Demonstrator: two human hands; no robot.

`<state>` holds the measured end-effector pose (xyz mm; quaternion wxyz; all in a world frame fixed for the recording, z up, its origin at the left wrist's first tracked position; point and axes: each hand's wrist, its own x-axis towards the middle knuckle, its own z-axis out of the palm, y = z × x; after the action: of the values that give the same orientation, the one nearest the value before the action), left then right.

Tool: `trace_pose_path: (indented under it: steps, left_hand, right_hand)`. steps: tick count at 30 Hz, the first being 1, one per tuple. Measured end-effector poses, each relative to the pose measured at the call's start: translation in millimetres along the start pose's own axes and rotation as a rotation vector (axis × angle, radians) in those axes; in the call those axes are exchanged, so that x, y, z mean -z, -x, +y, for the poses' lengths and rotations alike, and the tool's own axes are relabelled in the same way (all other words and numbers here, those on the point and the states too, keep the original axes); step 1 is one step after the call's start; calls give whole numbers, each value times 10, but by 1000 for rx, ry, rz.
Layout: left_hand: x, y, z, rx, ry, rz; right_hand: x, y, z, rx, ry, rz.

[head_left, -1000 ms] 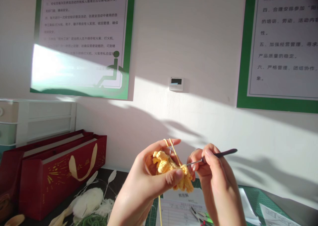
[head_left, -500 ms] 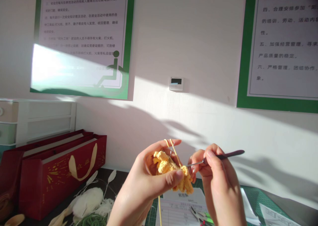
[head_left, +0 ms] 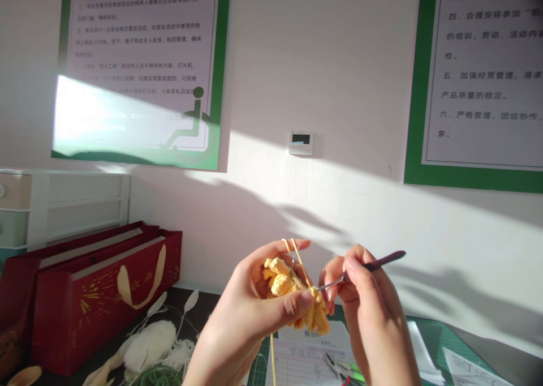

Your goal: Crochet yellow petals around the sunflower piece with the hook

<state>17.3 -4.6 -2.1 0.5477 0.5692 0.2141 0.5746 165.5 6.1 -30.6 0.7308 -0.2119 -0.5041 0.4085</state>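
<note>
My left hand [head_left: 258,301] pinches a ruffled yellow crochet piece [head_left: 283,284] between thumb and fingers. Yellow yarn [head_left: 300,258] loops over its raised index finger, and a strand hangs down below the palm. A small clear or metallic bit near that finger is too fine to make out. Closed around a dark-handled crochet hook [head_left: 384,260], my right hand [head_left: 367,292] holds it like a pen. The hook's metal shaft reaches left into the edge of the yellow piece, beside my left thumb. Its tip is hidden in the stitches.
Printed sheets [head_left: 314,346] and pliers [head_left: 337,366] lie on a green cutting mat [head_left: 449,341] beneath my hands. To the left are white yarn [head_left: 150,343], green yarn [head_left: 156,376], red gift bags [head_left: 106,295] and a drawer unit [head_left: 80,199]. A wall with posters rises behind.
My right hand has shifted slightly left, and the hook's handle end has moved left and up, tilting the hook more steeply. The left hand and yellow piece have barely moved.
</note>
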Motion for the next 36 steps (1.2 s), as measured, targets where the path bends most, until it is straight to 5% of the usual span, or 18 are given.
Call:
trace_pose_path:
  steps: [9,17,22,29,36]
  left_hand:
    - [23,-11,-29,-13,5,-21]
    - [6,-6,-57,-6,119,-55]
    - [-14,-2,-63,-16,131,-61]
    - [-4,0,-56,-26,102,4]
    - [-31,12,-12,-60,64,9]
  right_hand:
    - [20,2,-18,35,52,-19]
    - [-5,-98,165,-400,-488,30]
    - [-16,-153,215,-514,-659,-11]
    - [78,-127,253,-391,-454,-7]
    - [5,-58,20,-193,-178,-40]
